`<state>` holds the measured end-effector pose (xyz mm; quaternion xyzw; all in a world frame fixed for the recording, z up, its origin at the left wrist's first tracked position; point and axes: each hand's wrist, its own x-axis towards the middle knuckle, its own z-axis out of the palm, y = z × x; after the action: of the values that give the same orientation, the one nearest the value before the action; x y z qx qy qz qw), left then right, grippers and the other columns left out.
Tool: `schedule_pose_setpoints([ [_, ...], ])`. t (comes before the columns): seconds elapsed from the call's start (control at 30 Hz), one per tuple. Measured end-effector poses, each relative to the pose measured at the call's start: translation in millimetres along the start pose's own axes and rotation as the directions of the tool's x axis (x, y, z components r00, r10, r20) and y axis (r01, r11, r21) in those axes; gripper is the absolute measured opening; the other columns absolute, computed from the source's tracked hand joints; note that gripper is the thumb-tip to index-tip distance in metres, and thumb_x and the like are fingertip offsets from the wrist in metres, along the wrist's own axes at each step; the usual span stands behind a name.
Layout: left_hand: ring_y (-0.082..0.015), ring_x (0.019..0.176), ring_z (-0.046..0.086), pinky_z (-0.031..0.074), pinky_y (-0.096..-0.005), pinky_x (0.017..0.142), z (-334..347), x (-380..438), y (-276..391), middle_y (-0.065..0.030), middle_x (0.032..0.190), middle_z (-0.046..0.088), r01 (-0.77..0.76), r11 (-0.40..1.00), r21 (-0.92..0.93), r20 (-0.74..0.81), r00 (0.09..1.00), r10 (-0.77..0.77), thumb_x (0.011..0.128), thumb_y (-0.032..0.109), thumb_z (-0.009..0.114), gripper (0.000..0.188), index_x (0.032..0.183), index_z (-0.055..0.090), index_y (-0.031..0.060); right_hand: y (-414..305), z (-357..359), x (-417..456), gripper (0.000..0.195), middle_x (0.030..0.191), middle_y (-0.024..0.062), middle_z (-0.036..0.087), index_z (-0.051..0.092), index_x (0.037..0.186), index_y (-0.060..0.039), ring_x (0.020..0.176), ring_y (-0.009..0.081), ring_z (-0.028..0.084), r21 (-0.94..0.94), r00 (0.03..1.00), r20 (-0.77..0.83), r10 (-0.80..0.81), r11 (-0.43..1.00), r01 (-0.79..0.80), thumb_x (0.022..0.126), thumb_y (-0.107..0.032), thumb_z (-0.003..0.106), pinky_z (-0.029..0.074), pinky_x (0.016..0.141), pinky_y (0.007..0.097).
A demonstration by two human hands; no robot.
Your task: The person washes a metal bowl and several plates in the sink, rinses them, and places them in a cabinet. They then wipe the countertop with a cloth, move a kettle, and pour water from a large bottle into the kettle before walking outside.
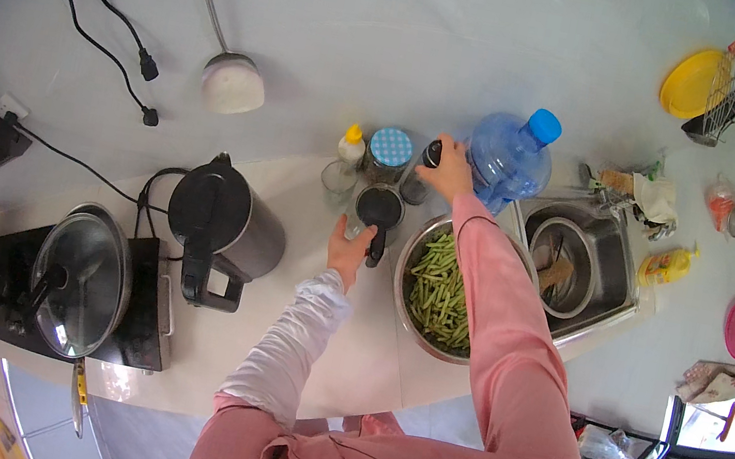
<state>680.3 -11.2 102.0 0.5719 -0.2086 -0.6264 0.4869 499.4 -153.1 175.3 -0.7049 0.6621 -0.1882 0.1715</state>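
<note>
My left hand (348,248) is at the side of a glass jar with a black lid and handle (379,206), near the handle; whether it grips the jar is unclear. My right hand (450,169) is at the black cap of a tall clear bottle (416,185), its fingers around the cap. Behind the jar stand a drinking glass (338,182), a small bottle with a yellow cap (352,144) and a jar with a blue checked lid (391,148). A metal bowl of cut green beans (438,290) sits below my right forearm, which hides part of it.
A blue water jug (509,159) stands against the wall, beside the sink (614,273) with a metal pot in it. At left are an electric kettle (208,231) and a lidded pan (79,285) on a black cooktop (146,316). A spatula (212,3) hangs above.
</note>
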Motion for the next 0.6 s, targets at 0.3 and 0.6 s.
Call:
schedule_pose_setpoints([
  [0.3, -0.0226, 0.117, 0.05, 0.04, -0.0315, 0.095, -2, 18, -15, -0.0174, 0.144, 0.036, -0.074, 0.994, -0.082, 0.012, 0.997, 0.075, 0.082, 0.023, 0.07, 0.079, 0.143, 0.028, -0.0038, 1, -3, -9, 0.072, 0.12, 0.0202, 0.048, 0.043, 0.126, -0.0094, 0.107, 0.0411, 0.053, 0.09, 0.993, -0.027, -0.112, 0.989, 0.115, 0.066, -0.022, 0.079, 0.046, 0.089, 0.0438],
  [0.6, -0.0163, 0.111, 0.052, 0.041, -0.0297, 0.094, -44, -20, -11, -0.0102, 0.128, 0.054, -0.093, 0.985, 0.143, 0.109, 0.991, 0.078, 0.084, 0.025, 0.068, 0.06, 0.133, 0.045, -0.0007, -2, -1, -14, 0.07, 0.117, 0.0191, 0.051, 0.046, 0.122, -0.0102, 0.105, 0.0413, 0.055, 0.102, 0.998, -0.026, -0.056, 0.993, 0.058, 0.062, -0.021, 0.08, 0.046, 0.088, 0.0441],
])
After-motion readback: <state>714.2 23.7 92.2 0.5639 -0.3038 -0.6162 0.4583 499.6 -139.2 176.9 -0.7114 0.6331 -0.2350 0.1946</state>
